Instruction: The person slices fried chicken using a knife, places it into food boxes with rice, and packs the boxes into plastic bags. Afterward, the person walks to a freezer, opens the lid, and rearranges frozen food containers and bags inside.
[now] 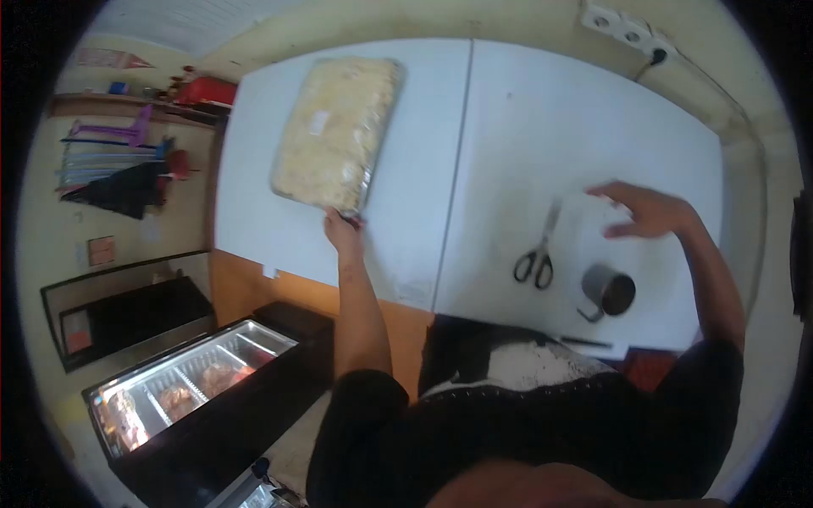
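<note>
A large flat clear plastic package (334, 127) with a pale yellowish filling lies on the left part of the white table, a small white label on its top. My left hand (343, 227) is closed at its near edge, the fingers wrapped round the plastic there. A small dark patch shows by these fingers, too small to make out. Over the right part of the table, my right hand (648, 212) is held with fingers apart and nothing in it. Below it are scissors (535, 264) with black handles and a metal mug (603, 288) with a handle.
The white tabletop (500, 169) has a seam down its middle. A socket strip (631, 35) with a black plug is on the back wall. At lower left stands a lit display case (190, 385) with food trays. A shelf (127, 106) hangs at far left.
</note>
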`<move>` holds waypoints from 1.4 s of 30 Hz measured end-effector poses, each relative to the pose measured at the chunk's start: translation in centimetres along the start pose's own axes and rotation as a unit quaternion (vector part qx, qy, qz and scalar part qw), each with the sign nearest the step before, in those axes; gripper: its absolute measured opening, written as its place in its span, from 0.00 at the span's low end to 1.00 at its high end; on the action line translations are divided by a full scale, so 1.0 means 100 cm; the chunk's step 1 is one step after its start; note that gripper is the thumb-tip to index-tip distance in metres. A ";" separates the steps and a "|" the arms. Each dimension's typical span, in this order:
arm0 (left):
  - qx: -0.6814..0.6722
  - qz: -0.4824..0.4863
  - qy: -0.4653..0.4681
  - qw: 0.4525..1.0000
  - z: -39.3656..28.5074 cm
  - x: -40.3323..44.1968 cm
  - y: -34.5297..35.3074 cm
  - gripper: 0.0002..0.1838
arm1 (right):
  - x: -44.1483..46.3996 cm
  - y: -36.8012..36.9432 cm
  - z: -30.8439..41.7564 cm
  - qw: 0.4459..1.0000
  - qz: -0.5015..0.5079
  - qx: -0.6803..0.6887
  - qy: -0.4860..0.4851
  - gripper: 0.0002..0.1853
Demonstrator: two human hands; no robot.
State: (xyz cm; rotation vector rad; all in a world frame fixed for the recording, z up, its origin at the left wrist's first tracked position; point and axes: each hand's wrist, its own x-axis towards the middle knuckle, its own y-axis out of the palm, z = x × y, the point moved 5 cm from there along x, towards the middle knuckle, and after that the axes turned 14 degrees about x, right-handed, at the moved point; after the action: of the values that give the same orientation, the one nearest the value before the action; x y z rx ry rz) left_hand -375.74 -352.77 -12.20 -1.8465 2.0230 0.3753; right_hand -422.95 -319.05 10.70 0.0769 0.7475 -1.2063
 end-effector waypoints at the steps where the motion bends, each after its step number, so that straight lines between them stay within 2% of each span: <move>1: 0.070 -0.169 0.031 0.983 0.007 -0.006 -0.004 0.17 | -0.044 0.016 -0.011 0.995 -0.002 0.033 0.097 0.46; 2: 0.135 -0.332 0.068 0.931 0.003 -0.018 -0.004 0.17 | -0.080 0.043 -0.047 0.991 -0.036 0.042 0.124 0.49; 3: 0.197 -0.243 0.159 0.936 -0.007 -0.053 0.035 0.18 | -0.105 0.070 -0.054 0.983 -0.066 0.064 0.158 0.49; 4: 0.251 -0.153 0.251 0.922 -0.006 -0.107 0.087 0.21 | -0.123 0.101 -0.078 0.976 -0.108 0.117 0.151 0.49; 5: 0.271 -0.012 0.347 0.898 0.028 -0.144 0.138 0.32 | -0.127 0.125 -0.069 0.944 -0.148 0.203 0.214 0.47; 6: 0.366 0.153 0.452 0.799 0.030 -0.200 0.174 0.33 | -0.123 0.147 -0.061 0.917 -0.226 0.242 0.222 0.42; 7: 0.423 0.288 0.480 0.712 0.034 -0.244 0.204 0.32 | -0.117 0.162 -0.068 0.906 -0.281 0.259 0.185 0.37; 8: 0.530 0.410 0.513 0.537 0.012 -0.286 0.218 0.33 | -0.110 0.172 -0.087 0.886 -0.343 0.262 0.168 0.32; 9: 0.447 0.360 0.596 0.561 0.056 -0.294 0.217 0.30 | -0.106 0.182 -0.115 0.835 -0.417 0.320 0.162 0.28; 10: 0.440 0.314 0.639 0.547 0.040 -0.301 0.208 0.23 | -0.100 0.181 -0.116 0.832 -0.424 0.315 0.168 0.25; 12: 0.435 0.288 0.630 0.575 0.059 -0.290 0.201 0.21 | -0.090 0.171 -0.137 0.835 -0.429 0.297 0.175 0.22; 13: 0.442 0.281 0.619 0.585 0.069 -0.281 0.191 0.18 | -0.085 0.156 -0.166 0.849 -0.473 0.210 0.111 0.20; 14: 0.444 0.286 0.607 0.594 0.047 -0.277 0.167 0.18 | -0.084 0.149 -0.173 0.851 -0.508 0.124 0.046 0.18; 15: 0.446 0.287 0.602 0.596 0.035 -0.276 0.139 0.18 | -0.057 0.137 -0.086 0.844 -0.461 0.257 0.094 0.18; 16: 0.458 0.268 0.594 0.605 0.024 -0.268 0.114 0.18 | -0.025 0.128 -0.024 0.848 -0.438 0.296 0.041 0.14; 17: 0.469 0.249 0.587 0.611 0.017 -0.259 0.092 0.17 | 0.005 0.114 -0.014 0.843 -0.457 0.282 0.016 0.14; 18: 0.473 0.230 0.568 0.633 0.017 -0.245 0.071 0.17 | 0.038 0.107 0.034 0.855 -0.423 0.299 -0.001 0.15; 19: 0.475 0.213 0.551 0.653 0.020 -0.231 0.051 0.18 | 0.073 0.100 0.057 0.859 -0.415 0.298 -0.043 0.16; 21: 0.484 0.108 0.536 0.683 0.020 -0.211 0.010 0.18 | 0.157 0.087 0.068 0.876 -0.389 0.276 -0.066 0.17; 22: 0.485 0.114 0.545 0.675 0.013 -0.210 0.000 0.18 | 0.195 0.086 0.081 0.884 -0.372 0.277 -0.058 0.18; 23: 0.506 0.081 0.520 0.683 0.000 -0.208 -0.013 0.19 | 0.221 0.087 0.103 0.892 -0.400 0.211 -0.025 0.18; 24: 0.530 0.049 0.494 0.688 -0.008 -0.206 -0.024 0.20 | 0.264 0.083 0.088 0.898 -0.395 0.194 -0.011 0.19; 25: 0.538 0.059 0.501 0.675 -0.006 -0.207 -0.026 0.20 | 0.272 0.087 0.107 0.881 -0.446 0.155 -0.034 0.19; 27: 0.562 0.007 0.455 0.690 -0.004 -0.196 -0.034 0.19 | 0.271 0.101 0.136 0.872 -0.425 0.244 -0.013 0.20; 28: 0.573 0.020 0.465 0.674 -0.006 -0.200 -0.034 0.19 | 0.264 0.109 0.144 0.864 -0.427 0.266 0.015 0.21; 30: 0.564 -0.037 0.472 0.676 -0.016 -0.208 -0.038 0.21 | 0.237 0.123 0.136 0.843 -0.438 0.309 0.046 0.22; 31: 0.569 -0.023 0.485 0.664 -0.019 -0.212 -0.037 0.21 | 0.207 0.132 0.129 0.826 -0.460 0.323 -0.034 0.23; 32: 0.547 -0.009 0.484 0.683 -0.024 -0.215 -0.038 0.21 | 0.175 0.144 0.118 0.804 -0.483 0.328 -0.116 0.24; 33: 0.522 0.003 0.481 0.704 -0.028 -0.214 -0.040 0.21 | 0.139 0.170 0.090 0.792 -0.476 0.369 -0.097 0.21; 34: 0.518 0.009 0.491 0.700 -0.032 -0.215 -0.043 0.21 | 0.099 0.207 0.051 0.770 -0.501 0.389 -0.072 0.16; 35: 0.494 0.003 0.495 0.715 -0.036 -0.214 -0.046 0.21 | 0.057 0.255 0.007 0.723 -0.539 0.433 -0.009 0.12; 36: 0.466 -0.005 0.493 0.735 -0.039 -0.213 -0.042 0.21 | 0.014 0.304 -0.029 0.634 -0.613 0.471 -0.002 0.10; 37: 0.455 -0.005 0.491 0.743 -0.044 -0.212 -0.036 0.21 | -0.015 0.359 -0.095 0.534 -0.658 0.524 0.082 0.13; 38: 0.437 0.004 0.489 0.755 -0.052 -0.212 -0.035 0.21 | -0.041 0.412 -0.175 0.472 -0.627 0.613 0.082 0.20; 39: 0.418 0.012 0.487 0.767 -0.060 -0.211 -0.033 0.21 | -0.056 0.446 -0.204 0.327 -0.635 0.698 0.057 0.28; 41: 0.422 0.035 0.530 0.735 -0.077 -0.203 -0.010 0.21 | -0.060 0.430 -0.179 0.191 -0.540 0.811 -0.114 0.33; 42: 0.422 0.036 0.560 0.713 -0.090 -0.197 0.005 0.21 | -0.060 0.422 -0.188 0.120 -0.587 0.798 -0.069 0.34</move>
State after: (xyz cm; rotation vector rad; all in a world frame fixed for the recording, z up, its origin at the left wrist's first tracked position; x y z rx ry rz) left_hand -375.73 -339.05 4.54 -1.3702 2.1856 -1.7822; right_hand -396.46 -289.78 -14.04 1.3779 -1.6129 -2.9367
